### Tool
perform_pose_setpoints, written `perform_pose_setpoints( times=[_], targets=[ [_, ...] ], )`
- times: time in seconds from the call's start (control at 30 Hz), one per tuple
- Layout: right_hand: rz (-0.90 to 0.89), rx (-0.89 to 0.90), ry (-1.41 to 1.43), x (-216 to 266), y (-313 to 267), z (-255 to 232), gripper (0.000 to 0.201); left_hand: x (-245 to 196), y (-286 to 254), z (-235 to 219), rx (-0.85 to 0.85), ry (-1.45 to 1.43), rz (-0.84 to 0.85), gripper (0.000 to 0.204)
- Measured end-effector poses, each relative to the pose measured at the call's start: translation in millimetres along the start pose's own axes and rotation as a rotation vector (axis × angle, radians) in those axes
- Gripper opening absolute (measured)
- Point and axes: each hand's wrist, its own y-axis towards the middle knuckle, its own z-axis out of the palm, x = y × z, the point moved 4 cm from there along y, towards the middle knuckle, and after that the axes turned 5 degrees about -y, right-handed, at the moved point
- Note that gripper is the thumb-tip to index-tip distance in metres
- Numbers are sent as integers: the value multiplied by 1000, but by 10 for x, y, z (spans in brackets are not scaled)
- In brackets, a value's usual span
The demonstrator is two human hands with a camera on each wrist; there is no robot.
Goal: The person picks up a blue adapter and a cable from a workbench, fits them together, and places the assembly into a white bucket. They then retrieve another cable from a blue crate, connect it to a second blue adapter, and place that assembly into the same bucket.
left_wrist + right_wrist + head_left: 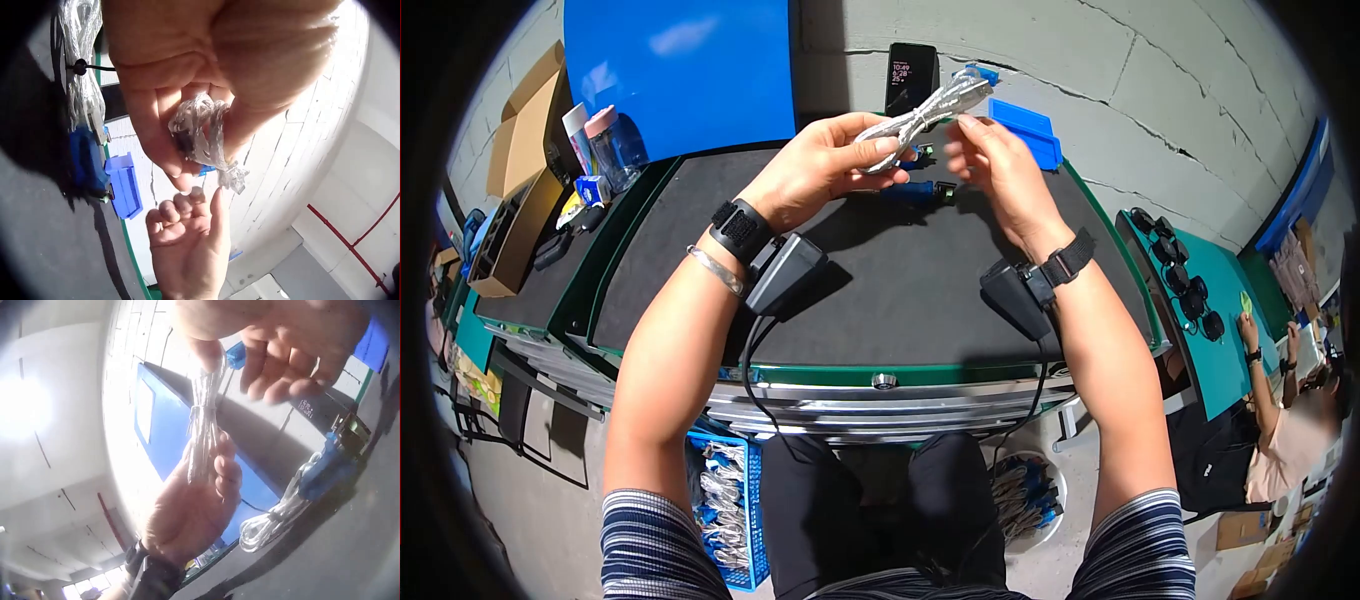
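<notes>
My left hand (pixel 825 165) grips a bundle of silvery clear-jacketed cable (pixel 925 117) near one end, thumb on top, above the bench. A tie cinches the coil at its middle in the right wrist view. At the bundle's other end is my right hand (pixel 1002 170), its thumb extended right at the tip and the other fingers loosely bent, not wrapped round the cable. Below the hands, a blue-housed connector (pixel 325 475) lies on the dark mat with its own tied cable coil (pixel 275 522); the left wrist view shows this connector (pixel 87 159) too.
A phone (pixel 910 75) leans against the wall beside a blue tray (pixel 1027 132). Bottles (pixel 610 145) and a cardboard box (pixel 525 170) stand left. Below the bench are a blue basket (pixel 755 515) and a white bucket (pixel 1055 500) of cables. Another person (pixel 1295 445) sits at right.
</notes>
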Motion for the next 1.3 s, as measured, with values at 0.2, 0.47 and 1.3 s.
perform_pose_setpoints(
  times=[0.2,0.47,1.3],
  targets=[
    [-20,281,562,27,-35,215,39,109,4,69,201,82,-131,37],
    [-112,215,54,10,-70,256,34,13,7,-35,-83,122,-23,46],
    [-128,242,87,-113,-22,289,30,108,78,-99,56,99,60,25]
  ],
)
